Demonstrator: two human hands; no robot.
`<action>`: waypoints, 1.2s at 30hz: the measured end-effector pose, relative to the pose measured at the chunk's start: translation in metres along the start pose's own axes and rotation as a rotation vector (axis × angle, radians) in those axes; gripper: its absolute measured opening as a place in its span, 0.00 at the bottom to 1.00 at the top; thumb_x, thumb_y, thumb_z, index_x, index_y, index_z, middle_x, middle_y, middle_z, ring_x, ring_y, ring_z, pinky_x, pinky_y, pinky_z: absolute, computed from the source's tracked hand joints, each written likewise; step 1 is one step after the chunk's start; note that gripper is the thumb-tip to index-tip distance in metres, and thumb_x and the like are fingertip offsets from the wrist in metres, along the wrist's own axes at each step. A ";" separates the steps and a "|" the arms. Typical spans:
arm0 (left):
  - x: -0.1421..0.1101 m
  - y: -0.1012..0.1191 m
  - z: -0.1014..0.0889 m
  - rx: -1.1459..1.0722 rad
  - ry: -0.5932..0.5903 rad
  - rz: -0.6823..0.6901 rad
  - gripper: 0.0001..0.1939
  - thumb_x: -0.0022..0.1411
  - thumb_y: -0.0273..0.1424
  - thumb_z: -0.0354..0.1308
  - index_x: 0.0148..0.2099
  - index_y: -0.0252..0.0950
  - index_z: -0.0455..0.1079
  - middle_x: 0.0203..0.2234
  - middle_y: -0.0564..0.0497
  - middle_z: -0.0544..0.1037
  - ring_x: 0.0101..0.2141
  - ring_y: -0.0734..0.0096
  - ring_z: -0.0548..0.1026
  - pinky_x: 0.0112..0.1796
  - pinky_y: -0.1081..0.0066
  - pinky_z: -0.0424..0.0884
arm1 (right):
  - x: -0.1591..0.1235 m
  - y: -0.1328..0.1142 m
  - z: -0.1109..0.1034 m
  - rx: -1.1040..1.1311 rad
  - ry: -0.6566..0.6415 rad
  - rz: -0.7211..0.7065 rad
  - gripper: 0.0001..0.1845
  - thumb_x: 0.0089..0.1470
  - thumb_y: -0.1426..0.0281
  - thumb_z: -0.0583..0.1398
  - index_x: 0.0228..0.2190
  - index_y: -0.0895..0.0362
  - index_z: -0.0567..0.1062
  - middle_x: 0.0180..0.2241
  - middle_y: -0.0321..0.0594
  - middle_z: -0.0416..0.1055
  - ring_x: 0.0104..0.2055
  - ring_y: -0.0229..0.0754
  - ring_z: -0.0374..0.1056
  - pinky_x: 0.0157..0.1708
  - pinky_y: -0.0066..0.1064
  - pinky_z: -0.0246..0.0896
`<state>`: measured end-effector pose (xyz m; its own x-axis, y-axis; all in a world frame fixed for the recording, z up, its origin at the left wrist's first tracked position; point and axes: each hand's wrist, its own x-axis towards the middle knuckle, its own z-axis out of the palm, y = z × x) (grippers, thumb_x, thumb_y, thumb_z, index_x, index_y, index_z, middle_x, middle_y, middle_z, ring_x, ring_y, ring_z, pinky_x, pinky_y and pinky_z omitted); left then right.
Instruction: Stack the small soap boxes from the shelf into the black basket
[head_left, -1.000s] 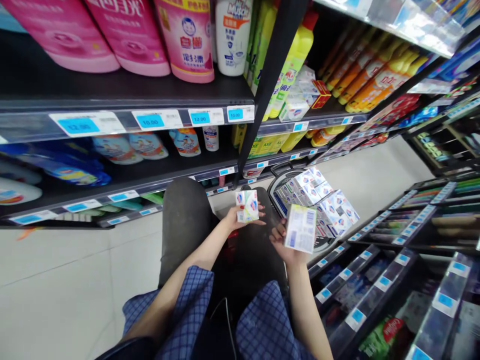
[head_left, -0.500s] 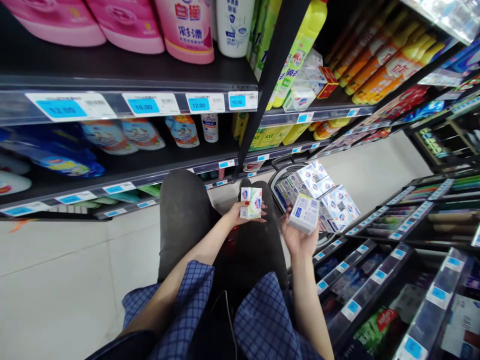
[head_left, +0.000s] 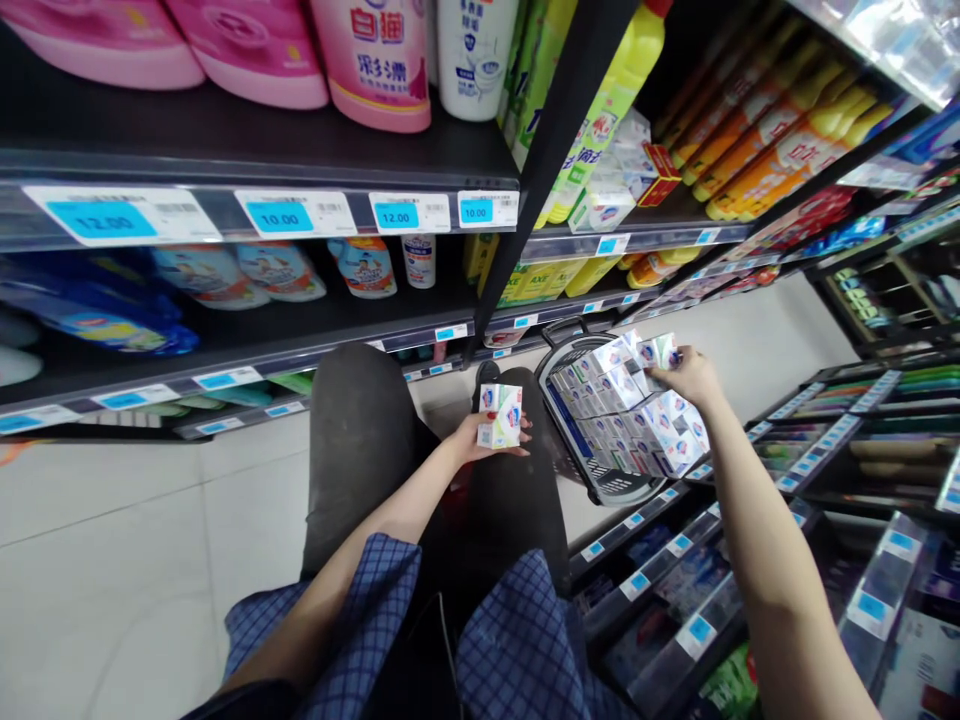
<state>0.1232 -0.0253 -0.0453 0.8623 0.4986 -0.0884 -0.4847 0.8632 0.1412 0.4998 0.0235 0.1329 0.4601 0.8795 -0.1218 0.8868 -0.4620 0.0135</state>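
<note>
Left hand (head_left: 472, 434): clamped on a small white box (head_left: 501, 416), over the right leg (head_left: 517, 515);
Right hand (head_left: 694, 377): clamped on a second box (head_left: 660, 351), at the far end of the stacked boxes (head_left: 600, 400);
Basket (head_left: 616, 486): on the floor (head_left: 97, 540), the stacked boxes inside;
Shelf (head_left: 225, 140): pink bottles (head_left: 386, 60) on it; price labels (head_left: 409, 212) along its edge

Cool, even light on the pale floor (head_left: 112, 580), lower left; the shelf recess (head_left: 82, 125), upper left, in deep shadow. Glare whitens the glossy surface (head_left: 896, 40), upper right. Wide-angle distortion stretches the pink bottles (head_left: 255, 55)—fine print on the stacked boxes (head_left: 616, 395) blurs.
</note>
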 end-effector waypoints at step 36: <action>0.001 -0.002 -0.012 -0.054 -0.047 -0.002 0.29 0.47 0.35 0.65 0.51 0.26 0.72 0.44 0.36 0.78 0.43 0.48 0.77 0.45 0.47 0.71 | 0.054 -0.021 0.089 -0.146 -0.155 -0.101 0.35 0.47 0.55 0.67 0.50 0.65 0.69 0.45 0.58 0.74 0.47 0.53 0.72 0.46 0.37 0.65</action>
<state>0.1237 -0.0257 -0.0577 0.8684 0.4941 -0.0416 -0.4895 0.8677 0.0873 0.5024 0.0708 0.0378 0.3662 0.8873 -0.2804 0.9302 -0.3409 0.1358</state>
